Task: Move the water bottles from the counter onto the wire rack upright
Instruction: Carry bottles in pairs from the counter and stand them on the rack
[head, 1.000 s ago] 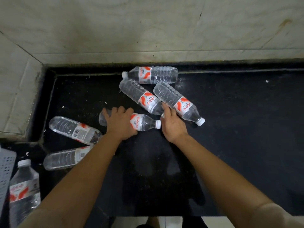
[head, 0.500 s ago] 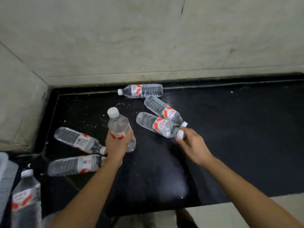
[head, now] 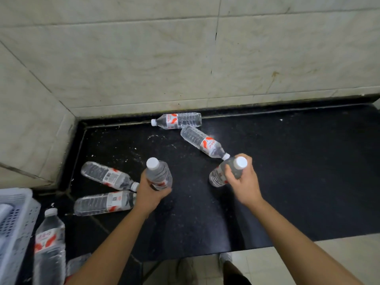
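One head-worn wide-angle camera looks steeply down, close over the black counter [head: 298, 182].

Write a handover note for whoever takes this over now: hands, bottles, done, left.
Left hand grips a clear plastic white-capped water bottle, upright. Right hand grips a second clear bottle, tilted.
Four lie flat on the black stone counter: back-wall bottle, diagonal bottle, upper-left bottle, lower-left bottle.
One standing bottle by the white perforated basket; rack not clearly visible.
To do: place both held, then the four.
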`<action>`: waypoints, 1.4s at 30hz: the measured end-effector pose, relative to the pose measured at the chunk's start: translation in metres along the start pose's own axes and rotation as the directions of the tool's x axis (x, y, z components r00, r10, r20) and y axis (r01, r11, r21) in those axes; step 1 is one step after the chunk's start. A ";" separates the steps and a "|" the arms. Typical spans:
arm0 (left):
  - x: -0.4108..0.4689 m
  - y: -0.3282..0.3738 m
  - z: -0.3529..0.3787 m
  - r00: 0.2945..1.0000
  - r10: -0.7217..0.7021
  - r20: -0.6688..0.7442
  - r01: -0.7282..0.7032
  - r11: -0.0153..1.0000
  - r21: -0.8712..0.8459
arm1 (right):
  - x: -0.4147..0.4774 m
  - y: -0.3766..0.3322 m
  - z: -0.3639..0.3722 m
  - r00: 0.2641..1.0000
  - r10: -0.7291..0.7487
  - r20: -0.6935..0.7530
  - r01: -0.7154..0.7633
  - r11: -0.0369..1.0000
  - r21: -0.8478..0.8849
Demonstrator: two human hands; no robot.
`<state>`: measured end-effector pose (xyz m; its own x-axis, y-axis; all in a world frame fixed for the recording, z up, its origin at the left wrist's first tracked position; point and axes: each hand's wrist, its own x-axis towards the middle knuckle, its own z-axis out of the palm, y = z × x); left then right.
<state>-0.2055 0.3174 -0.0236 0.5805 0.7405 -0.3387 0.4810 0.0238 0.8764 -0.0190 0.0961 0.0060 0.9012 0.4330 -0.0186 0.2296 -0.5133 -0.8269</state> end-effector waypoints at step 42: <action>-0.277 0.252 0.339 0.592 0.287 0.753 0.017 0.930 -0.368 | -0.188 0.108 -0.402 0.792 0.402 -0.459 0.195 0.547 0.814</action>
<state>-0.0216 -0.1094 0.1751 0.9765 -0.0610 -0.2065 0.2153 0.2814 0.9351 -0.0158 -0.3389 0.1460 0.9750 -0.2034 -0.0891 0.0014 0.4070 -0.9134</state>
